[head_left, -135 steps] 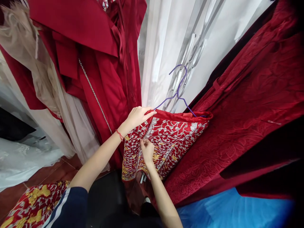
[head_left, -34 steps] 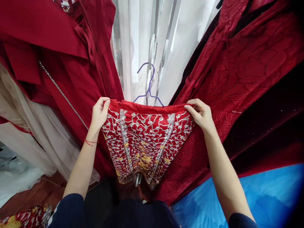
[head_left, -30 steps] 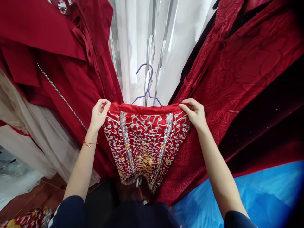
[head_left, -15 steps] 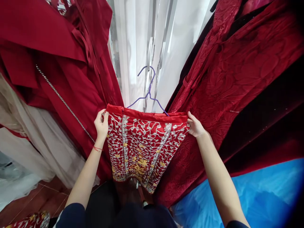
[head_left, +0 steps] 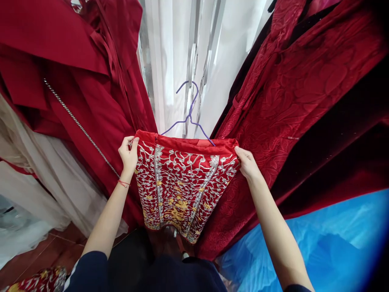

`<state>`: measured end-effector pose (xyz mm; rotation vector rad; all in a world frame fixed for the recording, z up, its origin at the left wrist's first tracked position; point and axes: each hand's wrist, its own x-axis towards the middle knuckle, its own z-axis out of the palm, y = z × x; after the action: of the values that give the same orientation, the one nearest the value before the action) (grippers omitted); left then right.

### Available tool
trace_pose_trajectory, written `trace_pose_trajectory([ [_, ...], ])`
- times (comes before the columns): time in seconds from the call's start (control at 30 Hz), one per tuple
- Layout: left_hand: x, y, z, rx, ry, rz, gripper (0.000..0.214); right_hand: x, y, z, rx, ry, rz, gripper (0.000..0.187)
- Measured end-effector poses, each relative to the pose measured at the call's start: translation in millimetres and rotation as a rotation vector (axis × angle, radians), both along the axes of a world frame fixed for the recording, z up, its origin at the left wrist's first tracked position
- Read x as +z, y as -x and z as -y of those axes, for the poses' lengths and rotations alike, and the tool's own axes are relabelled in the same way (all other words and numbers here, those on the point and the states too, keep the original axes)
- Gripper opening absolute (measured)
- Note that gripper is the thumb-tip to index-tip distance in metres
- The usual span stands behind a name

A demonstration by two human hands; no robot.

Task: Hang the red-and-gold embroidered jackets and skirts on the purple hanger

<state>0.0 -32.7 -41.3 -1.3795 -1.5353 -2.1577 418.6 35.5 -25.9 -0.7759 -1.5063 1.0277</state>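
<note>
A red skirt [head_left: 179,182] with silver and gold embroidery is stretched out in front of me by its plain red waistband. My left hand [head_left: 129,154] pinches the waistband's left corner, thumb on the near side. At the right corner, my right hand [head_left: 246,161] grips the band with the thumb along its top. A purple wire hanger [head_left: 189,117] rises behind the waistband; its lower part is hidden inside or behind the skirt, and its hook sits in front of white cloth.
Red dresses [head_left: 82,101] hang at the left, a metallic chain trim running down one. A red patterned dress [head_left: 316,89] hangs at the right above blue ruffled fabric [head_left: 331,243]. White drapery [head_left: 164,61] is behind. More embroidered red cloth [head_left: 39,280] lies low at the left.
My right hand has shifted slightly left, and its thumb now lies over the waistband's corner. The skirt's right end has come in a little, showing more of the band's inside.
</note>
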Motion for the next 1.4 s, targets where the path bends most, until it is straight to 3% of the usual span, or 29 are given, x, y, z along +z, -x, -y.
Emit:
trace_pose_trajectory([
  [0.1,11.4,0,4,-0.059,0.026,-0.044,0.037,7.7,0,10,-0.212,-0.271,0.127,0.047],
  [0.23,29.1,3,4,-0.238,0.039,-0.004,0.046,19.0,1,20,-0.603,-0.654,0.32,0.04],
  [0.3,34.8,8,2,-0.363,0.088,0.038,0.046,23.0,2,20,-0.771,-0.758,0.416,0.036],
  [0.4,36.8,17,1,-0.57,0.245,0.133,0.042,26.0,5,17,-0.886,-0.768,0.568,0.031],
  [0.5,31.9,21,1,-0.689,0.373,0.244,0.045,27.5,8,15,-0.88,-0.725,0.613,0.03],
  [0.6,20.9,18,-1,-0.658,0.333,0.342,0.046,28.2,8,16,-0.782,-0.689,0.504,0.037],
  [0.7,3.7,14,-3,-0.637,0.231,0.402,0.045,24.8,4,19,-0.561,-0.562,0.341,0.042],
  [0.83,-20.1,13,-4,-0.628,0.176,0.397,0.048,10.6,-6,19,-0.231,-0.264,0.143,0.049],
  [0.97,-29.1,12,-4,-0.498,0.101,0.36,0.042,-7.0,-7,17,-0.087,-0.074,0.006,0.047],
  [1.03,-28.6,11,-4,-0.444,0.064,0.349,0.039,-13.6,-4,17,-0.151,-0.132,-0.01,0.043],
  [1.13,-26.0,9,-3,-0.414,0.031,0.332,0.038,-18.4,1,18,-0.359,-0.33,0.014,0.035],
  [1.4,-22.3,6,-1,-0.46,0.07,0.323,0.044,-15.7,11,21,-0.734,-0.574,0.185,0.037],
])
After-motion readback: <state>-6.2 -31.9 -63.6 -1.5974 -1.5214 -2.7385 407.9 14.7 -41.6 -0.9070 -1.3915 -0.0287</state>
